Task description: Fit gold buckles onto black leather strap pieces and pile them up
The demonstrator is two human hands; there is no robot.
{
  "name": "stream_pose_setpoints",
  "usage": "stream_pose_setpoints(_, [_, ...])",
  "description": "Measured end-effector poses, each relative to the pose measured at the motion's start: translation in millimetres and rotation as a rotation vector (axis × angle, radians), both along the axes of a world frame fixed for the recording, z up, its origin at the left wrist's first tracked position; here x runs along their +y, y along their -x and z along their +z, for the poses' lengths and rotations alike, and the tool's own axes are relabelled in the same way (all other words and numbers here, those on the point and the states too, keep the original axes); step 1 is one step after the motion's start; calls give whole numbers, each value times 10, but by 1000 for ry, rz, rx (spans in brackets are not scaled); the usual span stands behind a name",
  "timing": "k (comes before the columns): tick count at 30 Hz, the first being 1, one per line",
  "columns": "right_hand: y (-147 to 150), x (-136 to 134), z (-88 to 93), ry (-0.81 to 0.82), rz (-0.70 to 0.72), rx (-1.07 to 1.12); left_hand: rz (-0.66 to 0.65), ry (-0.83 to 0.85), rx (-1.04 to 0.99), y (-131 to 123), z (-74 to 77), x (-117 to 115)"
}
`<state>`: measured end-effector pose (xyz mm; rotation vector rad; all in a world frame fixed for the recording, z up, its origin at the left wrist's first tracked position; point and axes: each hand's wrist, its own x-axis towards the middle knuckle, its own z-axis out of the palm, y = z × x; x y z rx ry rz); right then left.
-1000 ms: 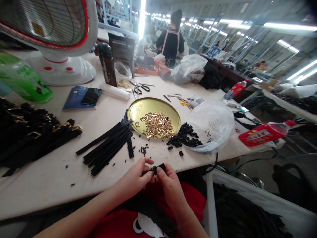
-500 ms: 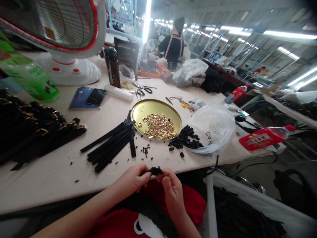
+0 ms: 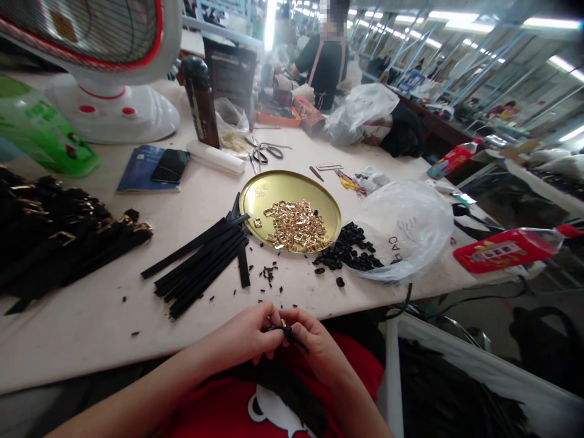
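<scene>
My left hand [image 3: 249, 331] and my right hand [image 3: 314, 340] meet at the near table edge, both pinched on a small black strap piece with a gold buckle [image 3: 286, 330]. Beyond them lies a bundle of black straps [image 3: 201, 264] on the white table [image 3: 91, 310]. A round gold tray [image 3: 274, 194] holds a heap of gold buckles [image 3: 296, 226]. Right of the tray, small black loops [image 3: 349, 254] spill from a clear plastic bag [image 3: 401, 228].
A pile of finished black straps with gold buckles [image 3: 55, 243] fills the left. A fan [image 3: 100, 67], green bag [image 3: 41, 131], phone on a blue notebook [image 3: 155, 170], dark bottle [image 3: 199, 103] and scissors [image 3: 262, 152] stand further back. Red bottles [image 3: 506, 249] lie right. Another person [image 3: 326, 58] works at the far end.
My hands have drawn closer together and slightly lower over my lap, still working the small strap piece. The view has shifted a little.
</scene>
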<state>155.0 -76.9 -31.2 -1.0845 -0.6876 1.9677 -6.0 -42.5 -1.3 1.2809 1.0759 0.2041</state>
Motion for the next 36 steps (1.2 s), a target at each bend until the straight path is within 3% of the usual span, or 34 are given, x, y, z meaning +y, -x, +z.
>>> stream_pose_setpoints(6, [11, 19, -21, 61, -34, 79, 15, 24, 3, -57, -92, 24])
stream_pose_setpoints(12, [6, -9, -18, 53, 42, 64, -49, -37, 46, -57, -46, 16])
stream_pose_setpoints(17, [-7, -7, -30, -162, -121, -191, -94, -123, 140, 47, 19, -9])
stream_pose_setpoints(21, [31, -42, -90, -279, -159, -497, -76, -74, 57, 107, 55, -66])
stream_pose_setpoints(24, [79, -98, -112, -256, -192, -467, -74, -88, 57, 119, 38, -118])
stream_pose_setpoints(30, [87, -196, -32, -153, -1, -361, -76, -40, 26, 168, 41, -177])
stream_pose_setpoints(36, [108, -223, -68, -216, -49, -490, -81, -84, 11, 213, 66, -199])
